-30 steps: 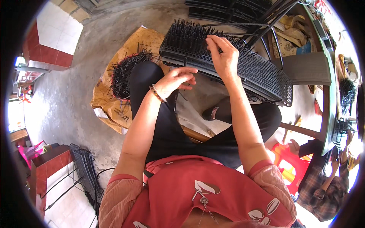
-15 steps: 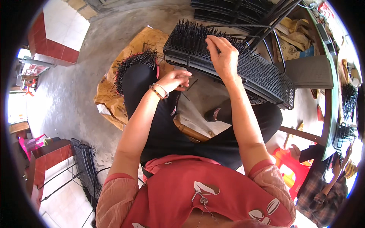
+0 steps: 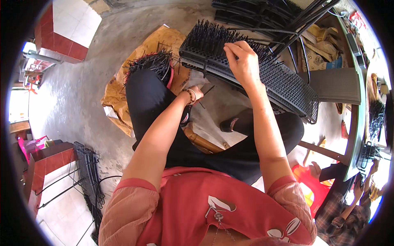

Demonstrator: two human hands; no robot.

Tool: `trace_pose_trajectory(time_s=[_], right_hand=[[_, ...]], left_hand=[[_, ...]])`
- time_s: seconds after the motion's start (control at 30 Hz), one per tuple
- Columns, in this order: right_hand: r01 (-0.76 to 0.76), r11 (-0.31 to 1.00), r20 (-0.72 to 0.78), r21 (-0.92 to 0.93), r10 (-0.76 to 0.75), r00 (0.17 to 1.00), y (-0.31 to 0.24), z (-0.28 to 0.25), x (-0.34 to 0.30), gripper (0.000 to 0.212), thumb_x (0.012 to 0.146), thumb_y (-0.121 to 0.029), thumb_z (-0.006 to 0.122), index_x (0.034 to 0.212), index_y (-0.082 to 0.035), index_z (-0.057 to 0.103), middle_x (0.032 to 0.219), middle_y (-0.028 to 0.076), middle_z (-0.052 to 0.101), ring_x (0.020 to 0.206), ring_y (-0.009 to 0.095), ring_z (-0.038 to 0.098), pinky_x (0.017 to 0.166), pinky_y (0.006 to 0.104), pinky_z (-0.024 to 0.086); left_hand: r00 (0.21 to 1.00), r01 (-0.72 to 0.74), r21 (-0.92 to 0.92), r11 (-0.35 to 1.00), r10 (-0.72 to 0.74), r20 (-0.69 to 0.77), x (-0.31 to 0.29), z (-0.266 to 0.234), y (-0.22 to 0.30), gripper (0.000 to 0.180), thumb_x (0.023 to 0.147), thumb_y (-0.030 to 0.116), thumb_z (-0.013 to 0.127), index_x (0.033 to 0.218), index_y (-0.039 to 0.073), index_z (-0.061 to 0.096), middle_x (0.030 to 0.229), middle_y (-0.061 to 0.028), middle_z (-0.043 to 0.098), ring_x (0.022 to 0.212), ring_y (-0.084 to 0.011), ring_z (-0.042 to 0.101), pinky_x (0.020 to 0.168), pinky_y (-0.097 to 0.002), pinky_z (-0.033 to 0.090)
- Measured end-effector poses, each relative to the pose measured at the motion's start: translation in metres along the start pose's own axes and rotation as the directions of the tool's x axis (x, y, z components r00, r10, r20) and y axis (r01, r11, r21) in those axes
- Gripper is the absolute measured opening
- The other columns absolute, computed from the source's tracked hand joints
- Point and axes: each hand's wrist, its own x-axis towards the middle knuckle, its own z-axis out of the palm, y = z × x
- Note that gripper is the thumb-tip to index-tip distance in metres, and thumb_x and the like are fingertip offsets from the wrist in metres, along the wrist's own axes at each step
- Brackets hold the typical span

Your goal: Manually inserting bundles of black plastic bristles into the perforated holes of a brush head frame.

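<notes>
Our right hand [image 3: 242, 61] pinches closed on the black bristles of the perforated tray [image 3: 283, 84]. Our left hand [image 3: 196, 94], fingers curled, grips thin black sticks [image 3: 207, 91] by the knee.

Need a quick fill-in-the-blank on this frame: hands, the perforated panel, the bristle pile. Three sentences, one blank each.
1. The right hand rests on top of the black perforated ____.
2. The left hand is lower, beside the person's black-trousered ____.
3. The loose black bristles lie on a crumpled sheet whose colour is ____.

Missing words: panel; knee; yellow-brown
</notes>
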Motion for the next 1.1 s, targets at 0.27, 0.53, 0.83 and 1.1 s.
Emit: trace_pose_trajectory(time_s=[0.27, 0.53, 0.83, 1.1], right_hand=[[-0.052, 0.994, 0.099, -0.096, 0.062, 0.993, 0.002, -0.01, 0.003, 0.012, 0.083, -0.008, 0.064, 0.091, 0.0, 0.068, 0.08, 0.014, 0.062, 0.07, 0.032, 0.062, 0.063, 0.0356, 0.05], [0.015, 1.0, 0.24, -0.025, -0.008, 0.971, -0.005, -0.006, 0.017, 0.015, 0.086, -0.007, 0.06, 0.097, 0.001, 0.065, 0.083, 0.015, 0.059, 0.073, 0.034, 0.06, 0.065, 0.0372, 0.048], [0.063, 0.998, 0.358, 0.011, -0.063, 0.932, 0.01, -0.021, 0.025, 0.015, 0.085, -0.006, 0.061, 0.098, -0.001, 0.066, 0.088, 0.012, 0.06, 0.079, 0.031, 0.06, 0.07, 0.0364, 0.048], [0.058, 0.991, 0.47, 0.12, -0.108, 0.876, 0.01, -0.016, 0.036, 0.015, 0.084, -0.005, 0.062, 0.097, -0.002, 0.067, 0.086, 0.012, 0.061, 0.076, 0.027, 0.061, 0.068, 0.0327, 0.048]], left_hand=[[0.993, 0.103, -0.089, 0.991, -0.107, -0.043, 0.023, 0.035, -0.022, 0.009, 0.083, 0.017, 0.062, 0.09, 0.011, 0.06, 0.074, -0.0046, 0.062, 0.06, -0.0212, 0.06, 0.055, -0.041, 0.052], [0.953, 0.304, -0.255, 0.918, -0.297, 0.066, 0.084, 0.039, -0.079, 0.004, 0.082, 0.014, 0.054, 0.08, 0.011, 0.056, 0.068, -0.0039, 0.057, 0.056, -0.0212, 0.057, 0.054, -0.0428, 0.052], [0.918, 0.315, -0.228, 0.921, -0.357, -0.172, 0.091, 0.079, -0.072, 0.011, 0.085, 0.022, 0.053, 0.081, 0.013, 0.056, 0.065, -0.0025, 0.053, 0.054, -0.0226, 0.052, 0.055, -0.0476, 0.052], [0.919, -0.381, 0.891, 0.247, -0.003, 0.394, 0.154, 0.046, -0.098, 0.028, 0.085, 0.022, 0.058, 0.109, 0.009, 0.065, 0.103, -0.0082, 0.063, 0.093, -0.025, 0.061, 0.078, -0.0419, 0.052]])
